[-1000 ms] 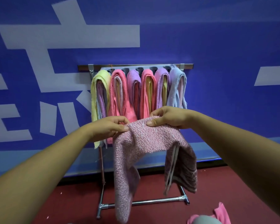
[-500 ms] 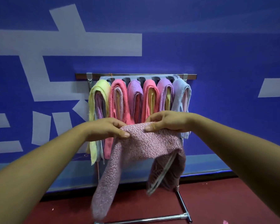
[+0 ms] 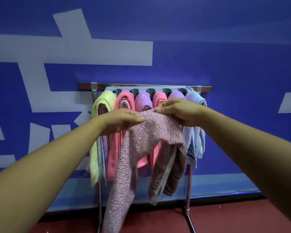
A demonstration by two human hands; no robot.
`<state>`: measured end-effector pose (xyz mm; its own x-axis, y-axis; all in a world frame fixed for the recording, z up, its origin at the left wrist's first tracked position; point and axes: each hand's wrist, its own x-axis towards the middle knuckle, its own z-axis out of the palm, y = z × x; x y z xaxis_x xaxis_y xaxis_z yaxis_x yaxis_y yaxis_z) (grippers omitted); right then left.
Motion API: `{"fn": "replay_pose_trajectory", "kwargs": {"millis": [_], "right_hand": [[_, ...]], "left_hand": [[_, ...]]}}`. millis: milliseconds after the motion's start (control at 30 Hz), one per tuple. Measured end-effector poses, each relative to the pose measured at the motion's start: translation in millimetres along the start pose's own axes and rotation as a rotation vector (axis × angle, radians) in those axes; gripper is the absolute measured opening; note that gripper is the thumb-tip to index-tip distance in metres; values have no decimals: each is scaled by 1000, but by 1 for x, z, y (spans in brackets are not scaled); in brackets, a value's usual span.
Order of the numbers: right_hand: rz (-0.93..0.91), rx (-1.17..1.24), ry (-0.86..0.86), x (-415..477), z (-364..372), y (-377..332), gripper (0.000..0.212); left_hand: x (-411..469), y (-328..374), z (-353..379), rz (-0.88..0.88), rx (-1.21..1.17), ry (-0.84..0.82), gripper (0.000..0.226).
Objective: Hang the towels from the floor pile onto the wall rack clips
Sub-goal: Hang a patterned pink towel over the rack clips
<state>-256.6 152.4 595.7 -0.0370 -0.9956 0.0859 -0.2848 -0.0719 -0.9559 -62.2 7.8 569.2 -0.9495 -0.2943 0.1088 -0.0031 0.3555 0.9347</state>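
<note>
both hands are up in front of the rack [image 3: 144,86]. left hand [image 3: 119,121] pinches the top edge of a mauve terry towel [image 3: 146,143], thumb pressed flat on the near side, other fingers curled round the cloth. right hand [image 3: 180,111] pinches the same edge just to the right and a bit higher, fingertips bunched tight on the fabric.

mauve towel is held in the air just in front of the rack's middle, not in any clip. it drapes in two lobes: a long one on the left reaching down near the floor [image 3: 225,216], and a shorter one on the right showing a darker back and a pale stripe.

the rack is a metal bar against the blue wall [image 3: 225,64] with a grey clip strip [image 3: 158,90] under it. six towels hang in the strip. from the left end: yellow towel [image 3: 104,101], pink towel [image 3: 124,100], purple towel [image 3: 142,102], second pink towel [image 3: 160,98], second purple towel [image 3: 175,95], and light blue towel [image 3: 192,137] at the right end. hands and mauve towel cover the lower parts of the middle four. chrome legs [image 3: 188,190] stand on the dark red floor. wall has big pale painted strokes.
</note>
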Motion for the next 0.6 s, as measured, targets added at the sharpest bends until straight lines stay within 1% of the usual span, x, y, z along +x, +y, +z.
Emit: {"fn": "replay_pose_trajectory", "kwargs": {"millis": [67, 133, 167, 233, 267, 300, 367, 433, 500, 567, 600], "right_hand": [[-62, -33, 97, 16, -8, -10, 20], [-114, -43, 174, 32, -15, -24, 16], [-135, -52, 206, 41, -19, -31, 16], [-164, -76, 277, 60, -28, -40, 15], [-167, -94, 314, 70, -33, -43, 14], [-161, -123, 342, 79, -37, -46, 13], [-129, -178, 396, 98, -43, -45, 12], [-106, -296, 462, 115, -45, -42, 15], [-87, -547, 513, 129, -49, -34, 19], [-70, -756, 497, 139, -52, -24, 17], [-63, -814, 483, 143, -54, -20, 18]], "left_hand": [[15, 9, -10, 25, -111, 42, 17], [31, 23, -20, 51, -237, 68, 25], [38, 32, -24, 74, -263, 89, 24], [54, 46, -34, 107, -282, 151, 13], [62, 51, -38, 107, -308, 181, 16], [71, 54, -43, 96, -333, 213, 24], [88, 54, -54, 43, -373, 246, 34], [102, 48, -60, -18, -315, 263, 32], [111, 38, -65, -73, -163, 304, 31], [118, 25, -70, -76, -20, 403, 32], [121, 20, -72, -61, 43, 458, 26]]}}
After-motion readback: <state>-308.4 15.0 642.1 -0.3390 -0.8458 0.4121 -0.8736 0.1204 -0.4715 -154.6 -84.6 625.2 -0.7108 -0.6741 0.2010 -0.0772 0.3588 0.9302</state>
